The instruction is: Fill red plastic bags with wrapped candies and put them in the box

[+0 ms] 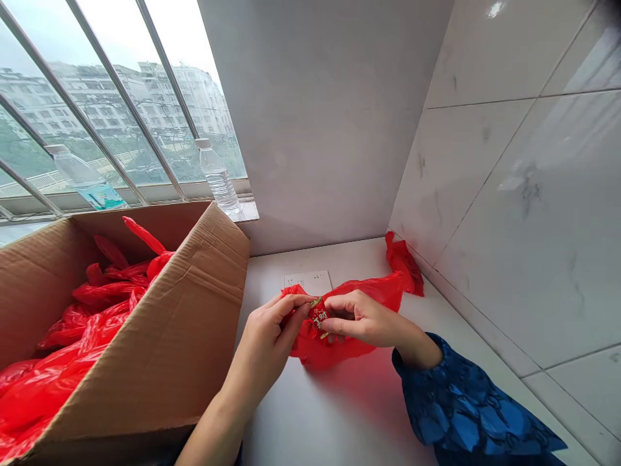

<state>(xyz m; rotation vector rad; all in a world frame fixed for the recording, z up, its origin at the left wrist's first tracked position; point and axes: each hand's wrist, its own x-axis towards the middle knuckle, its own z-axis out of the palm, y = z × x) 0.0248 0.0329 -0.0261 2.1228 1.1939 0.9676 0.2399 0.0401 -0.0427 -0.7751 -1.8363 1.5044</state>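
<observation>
A red plastic bag [373,294] lies on the white countertop [349,414], its far end trailing toward the tiled wall. My left hand [272,336] pinches the bag's near edge with its fingertips. My right hand [361,320], in a blue patterned sleeve, grips a small red printed packet [319,317] at the bag's mouth. Both hands meet over the packet, fingers closed.
An open cardboard box [160,349] full of red plastic bags [72,336] stands at the left. Two plastic water bottles [218,178] sit on the window ledge behind it. A white paper slip [310,281] lies beyond the bag. A tiled wall [524,226] bounds the right.
</observation>
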